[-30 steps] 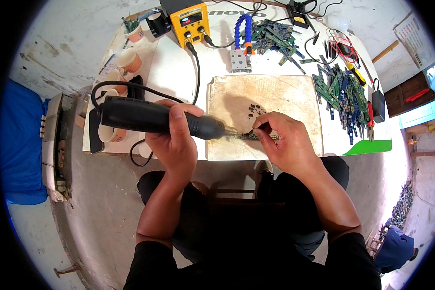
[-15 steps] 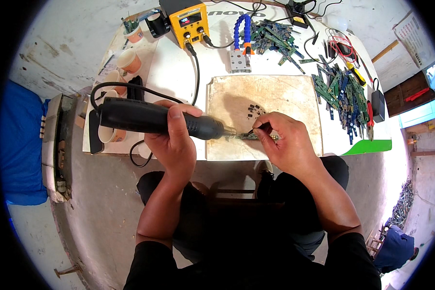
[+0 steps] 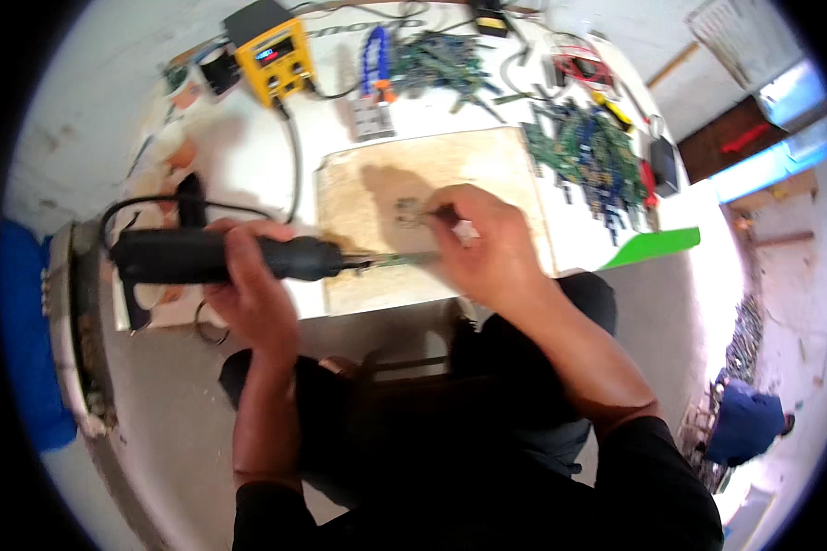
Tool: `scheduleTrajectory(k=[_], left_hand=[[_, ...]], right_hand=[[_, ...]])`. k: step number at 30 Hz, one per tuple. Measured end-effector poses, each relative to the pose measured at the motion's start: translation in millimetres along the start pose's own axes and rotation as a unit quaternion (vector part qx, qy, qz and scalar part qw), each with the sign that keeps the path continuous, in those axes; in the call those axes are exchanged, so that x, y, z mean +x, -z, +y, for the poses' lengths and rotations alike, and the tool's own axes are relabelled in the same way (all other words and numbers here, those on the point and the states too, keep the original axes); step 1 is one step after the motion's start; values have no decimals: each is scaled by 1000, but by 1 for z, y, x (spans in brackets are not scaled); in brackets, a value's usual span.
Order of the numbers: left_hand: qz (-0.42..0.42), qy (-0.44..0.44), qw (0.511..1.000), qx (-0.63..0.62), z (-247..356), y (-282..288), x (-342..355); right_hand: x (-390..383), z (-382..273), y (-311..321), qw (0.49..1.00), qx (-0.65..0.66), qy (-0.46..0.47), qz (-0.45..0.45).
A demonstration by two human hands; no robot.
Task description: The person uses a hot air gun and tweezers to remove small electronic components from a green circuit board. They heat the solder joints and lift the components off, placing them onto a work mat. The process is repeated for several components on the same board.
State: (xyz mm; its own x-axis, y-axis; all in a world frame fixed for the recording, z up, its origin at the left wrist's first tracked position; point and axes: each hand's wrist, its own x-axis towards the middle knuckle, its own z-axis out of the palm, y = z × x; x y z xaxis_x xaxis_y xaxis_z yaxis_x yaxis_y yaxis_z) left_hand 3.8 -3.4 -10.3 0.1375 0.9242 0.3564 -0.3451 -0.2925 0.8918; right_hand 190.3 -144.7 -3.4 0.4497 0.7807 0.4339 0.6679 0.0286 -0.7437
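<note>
My left hand [image 3: 253,285] grips a black hot-air handpiece [image 3: 170,257], its nozzle over a thin green circuit board strip [image 3: 395,259] on the square tan board [image 3: 349,294]. My right hand [image 3: 487,248] pinches a thin dark tool, apparently tweezers [image 3: 441,213], just right of a cluster of small dark chips [image 3: 406,211] and above the strip. The picture is blurred, so whether the tool holds anything cannot be made out.
A yellow soldering station [image 3: 271,60], blue flexible nozzle [image 3: 374,55] and circuit board piles [image 3: 583,156] are on the white table [image 3: 294,156], with paper cups [image 3: 170,147] at left. Another person [image 3: 740,422] is at lower right.
The whole view has shifted left and blurred. My right hand has lifted from the circuit board strip toward the small chips. The handpiece's nozzle stays over the strip.
</note>
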Motion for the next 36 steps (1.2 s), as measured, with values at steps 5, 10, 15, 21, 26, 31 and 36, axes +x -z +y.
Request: scheduleTrajectory(k=[5,10,15,21,26,31,36], left_hand=[[-31,-45,998,44,7,2,7],[-44,-71,995,62,8,5,9],[-40,-60,996,54,10,2,8],[-41,-60,996,49,10,1,9],[-48,-69,995,50,8,4,9],[-44,-58,996,48,9,4,9],[-45,-62,996,51,10,4,10]], right_hand=[[-3,-14,0,996,29,3,-78],[-6,-15,-4,993,27,-2,-113],[-5,-14,-5,994,23,15,-110],[-5,-13,-6,994,26,13,-107],[-5,-16,-6,993,30,-6,-115],[-6,-15,-6,994,36,-12,-102],[-5,-15,-7,994,29,-17,-107]])
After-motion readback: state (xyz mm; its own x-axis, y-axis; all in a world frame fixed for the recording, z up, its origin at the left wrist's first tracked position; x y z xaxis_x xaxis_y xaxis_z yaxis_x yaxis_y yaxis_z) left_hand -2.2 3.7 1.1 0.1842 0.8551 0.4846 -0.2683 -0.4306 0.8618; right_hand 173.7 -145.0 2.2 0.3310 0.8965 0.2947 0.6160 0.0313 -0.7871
